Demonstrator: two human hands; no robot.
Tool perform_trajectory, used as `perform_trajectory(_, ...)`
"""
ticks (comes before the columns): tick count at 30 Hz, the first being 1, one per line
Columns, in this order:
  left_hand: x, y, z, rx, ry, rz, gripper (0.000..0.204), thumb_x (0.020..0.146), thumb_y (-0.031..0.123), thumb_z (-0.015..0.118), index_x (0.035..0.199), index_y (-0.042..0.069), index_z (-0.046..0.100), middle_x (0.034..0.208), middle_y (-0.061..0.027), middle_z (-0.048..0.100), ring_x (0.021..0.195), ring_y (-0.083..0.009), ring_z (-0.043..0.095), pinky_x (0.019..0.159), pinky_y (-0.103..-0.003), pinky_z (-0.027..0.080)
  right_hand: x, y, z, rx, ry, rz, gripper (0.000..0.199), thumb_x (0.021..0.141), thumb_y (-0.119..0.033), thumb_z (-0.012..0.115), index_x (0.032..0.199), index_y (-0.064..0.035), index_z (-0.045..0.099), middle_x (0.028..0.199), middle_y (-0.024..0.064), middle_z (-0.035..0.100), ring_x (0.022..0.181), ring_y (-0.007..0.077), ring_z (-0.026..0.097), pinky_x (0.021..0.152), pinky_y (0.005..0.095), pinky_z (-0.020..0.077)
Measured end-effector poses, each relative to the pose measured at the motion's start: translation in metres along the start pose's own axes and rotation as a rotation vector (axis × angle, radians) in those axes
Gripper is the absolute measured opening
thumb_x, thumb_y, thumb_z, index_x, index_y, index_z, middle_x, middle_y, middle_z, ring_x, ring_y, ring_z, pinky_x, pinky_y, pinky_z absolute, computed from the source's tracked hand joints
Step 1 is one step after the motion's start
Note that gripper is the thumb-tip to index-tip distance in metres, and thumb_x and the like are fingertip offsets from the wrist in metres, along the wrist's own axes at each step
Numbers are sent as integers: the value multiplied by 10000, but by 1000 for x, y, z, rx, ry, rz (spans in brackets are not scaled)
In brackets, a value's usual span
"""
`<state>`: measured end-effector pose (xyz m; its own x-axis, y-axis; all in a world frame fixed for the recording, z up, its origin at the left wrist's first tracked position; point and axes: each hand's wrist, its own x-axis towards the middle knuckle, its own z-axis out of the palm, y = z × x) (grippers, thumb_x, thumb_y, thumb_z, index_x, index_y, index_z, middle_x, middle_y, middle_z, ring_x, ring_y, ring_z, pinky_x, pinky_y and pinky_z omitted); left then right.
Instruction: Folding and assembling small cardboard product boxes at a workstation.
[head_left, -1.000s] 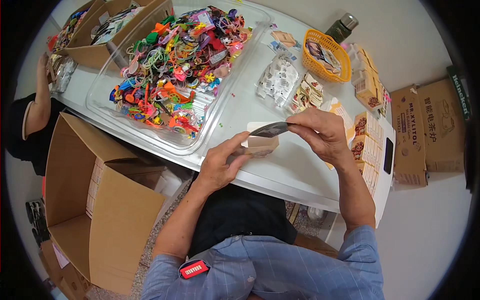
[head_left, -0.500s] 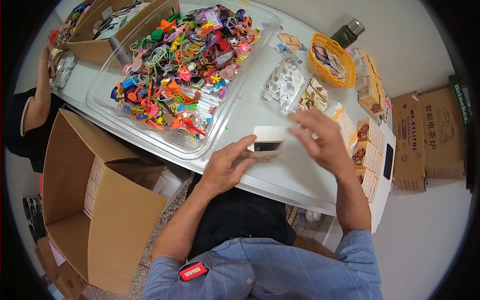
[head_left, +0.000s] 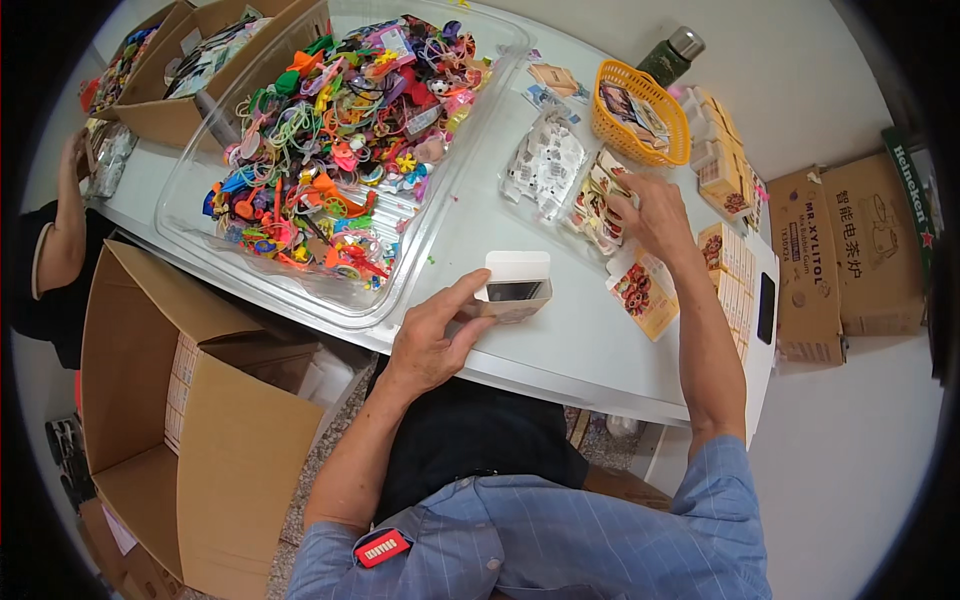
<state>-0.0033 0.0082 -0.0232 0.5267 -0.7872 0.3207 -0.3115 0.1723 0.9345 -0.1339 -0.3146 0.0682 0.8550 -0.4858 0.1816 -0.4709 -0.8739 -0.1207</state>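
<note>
My left hand (head_left: 435, 335) is closed around the side of a small white box (head_left: 520, 308), keeping it upright on the table with its top flap raised. Inside the box it looks dark. My right hand (head_left: 655, 215) reaches over a pile of small printed cards (head_left: 597, 215) in a clear tray, thumb and fingers pinching at the pile's right edge. Which card they grip is partly hidden by the fingers. Beside that pile lies a clear bag of white printed pieces (head_left: 545, 165). A flat orange-and-cream carton (head_left: 645, 295) lies below my right wrist.
A big clear tub (head_left: 405, 290) of colourful small toys fills the table's left side. A yellow basket (head_left: 675, 150), a dark green flask (head_left: 672, 55) and stacked small boxes (head_left: 735, 290) stand right. An open cardboard box (head_left: 235, 460) is at lower left; another person's arm (head_left: 65, 230) shows far left.
My right hand has moved away to the upper right, from above the table near the box to the card pile. The left hand still holds the white box. The view has shifted slightly.
</note>
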Motion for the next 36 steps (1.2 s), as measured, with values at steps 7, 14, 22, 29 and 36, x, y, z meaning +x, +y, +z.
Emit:
perform_trajectory(7,1,0,2,6,11,5,638,843,-30,775,1435,85,565,1092,-189,730,876,-242,735,755,-334,598,8,0,16,-164,-35,11,168,934,-219,639,929,-65,705,988,133,693,1011,314,612,887,461,400)
perform_trajectory(14,1,0,2,-23,11,-34,653,846,-25,775,1451,83,554,1083,-177,735,864,-229,731,748,-330,593,6,1,15,-107,100,-49,161,905,-139,650,783,-47,701,922,100,685,973,297,601,886,442,392)
perform_trajectory(22,1,-1,1,-30,3,-30,653,856,-15,772,1459,80,542,1074,-169,736,845,-220,728,747,-328,589,-19,-20,-11,526,135,44,112,884,-110,737,924,-6,731,1088,121,713,1074,274,629,953,400,471)
perform_trajectory(29,-1,-1,2,-46,-5,-43,645,858,-10,774,1455,86,548,1090,-174,731,847,-221,733,747,-329,590,-44,-93,-31,707,-54,-461,96,898,-61,717,994,-54,717,1224,95,665,1249,315,559,1077,435,426)
perform_trajectory(36,1,0,1,-16,-9,-17,642,861,1,777,1454,89,548,1093,-182,728,867,-236,738,759,-340,593,-44,-100,-26,635,-21,-372,110,911,-73,699,1014,-37,712,1185,114,668,1220,315,575,1068,432,433)
